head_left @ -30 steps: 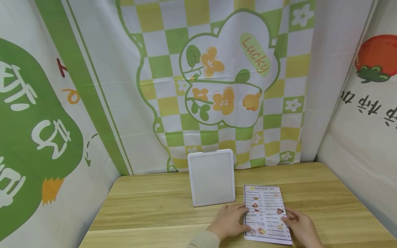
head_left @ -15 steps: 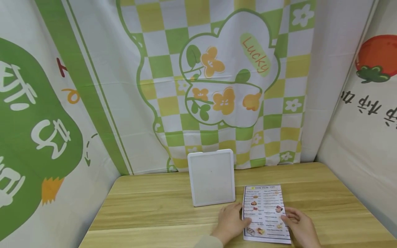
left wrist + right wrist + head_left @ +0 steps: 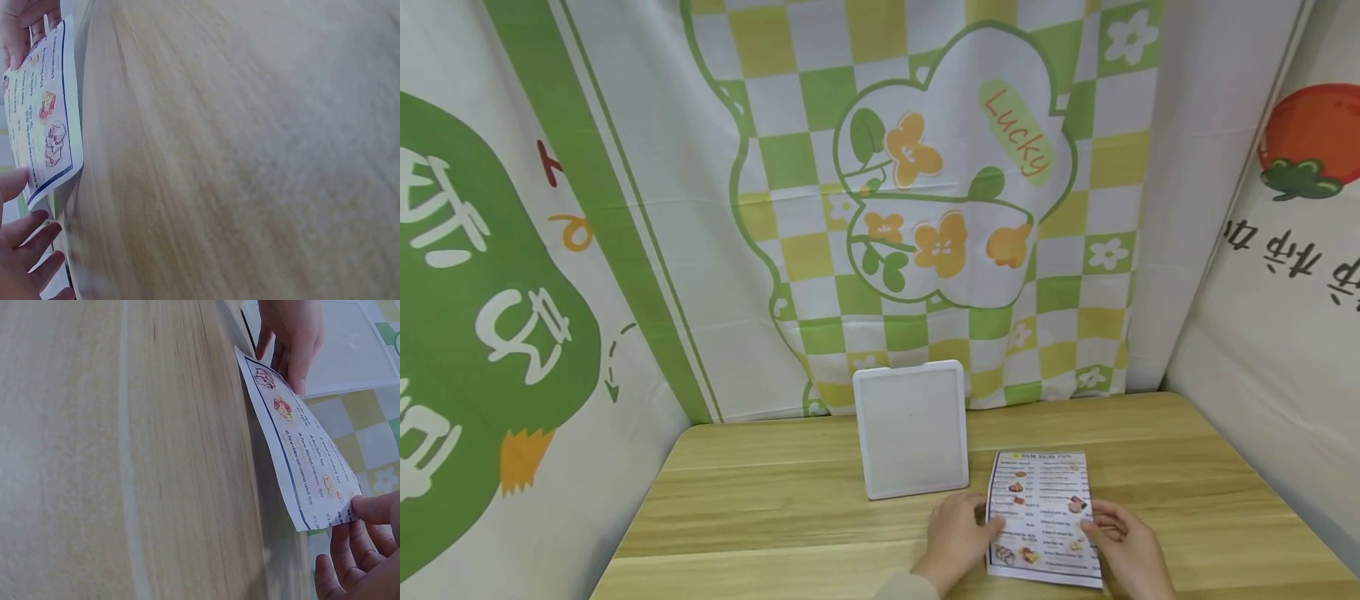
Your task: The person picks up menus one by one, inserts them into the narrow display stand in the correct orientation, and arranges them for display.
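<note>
A printed paper menu (image 3: pixel 1041 521) headed "DIM SUM INN", with lines of text and small food pictures, is held between both hands near the table's front. My left hand (image 3: pixel 953 533) pinches its left edge, thumb on top of the sheet. At the right edge my right hand (image 3: pixel 1131 546) pinches it with the thumb above and the other fingers curled beneath. The right wrist view shows the menu (image 3: pixel 300 447) bowed, its near edge above the tabletop with a shadow below. Behind the left hand stands a white-framed blank board (image 3: pixel 913 433), leaning back slightly.
The wood-grain table (image 3: pixel 752 500) ends against a green-and-yellow checked curtain (image 3: pixel 917 333) at the back. Printed cloth walls close in the left and right sides, with a green shape (image 3: pixel 490 333) on the left one and a tomato (image 3: pixel 1311 137) on the right.
The menu has shifted and bent a little between the hands, its top edge moving slightly right. The left thumb has moved up along the left edge. The right hand and the board stay nearly put.
</note>
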The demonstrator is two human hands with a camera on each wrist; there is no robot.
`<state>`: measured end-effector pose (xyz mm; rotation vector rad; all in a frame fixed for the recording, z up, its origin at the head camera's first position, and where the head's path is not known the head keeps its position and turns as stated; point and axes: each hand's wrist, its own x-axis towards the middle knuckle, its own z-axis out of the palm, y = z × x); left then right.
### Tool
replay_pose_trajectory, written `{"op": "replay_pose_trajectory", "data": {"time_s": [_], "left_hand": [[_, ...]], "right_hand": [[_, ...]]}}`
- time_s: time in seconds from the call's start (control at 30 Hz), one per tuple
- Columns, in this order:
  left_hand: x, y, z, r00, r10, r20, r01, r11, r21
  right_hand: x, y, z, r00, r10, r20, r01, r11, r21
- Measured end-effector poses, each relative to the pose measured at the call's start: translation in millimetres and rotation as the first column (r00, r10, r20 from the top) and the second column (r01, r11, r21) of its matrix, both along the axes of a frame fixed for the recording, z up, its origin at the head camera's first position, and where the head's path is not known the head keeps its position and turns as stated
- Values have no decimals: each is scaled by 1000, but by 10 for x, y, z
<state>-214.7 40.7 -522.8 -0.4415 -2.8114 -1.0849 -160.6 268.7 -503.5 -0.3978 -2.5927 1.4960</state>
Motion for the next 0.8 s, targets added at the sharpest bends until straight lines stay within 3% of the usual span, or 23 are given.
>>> {"op": "replay_pose_trajectory", "data": {"time_s": [0.3,0.57,0.8], "left_hand": [[22,-1,82,991,114,63,-124,975,185],[47,-48,134,992,118,49,-126,964,234],[99,-110,250,994,104,32,-109,962,252]], "right_hand": [[30,-2,38,1000,-8,8,7,998,65],[67,-35,72,1000,-21,-18,22,996,89],[107,-45,175,1000,-3,0,3,992,130]]}}
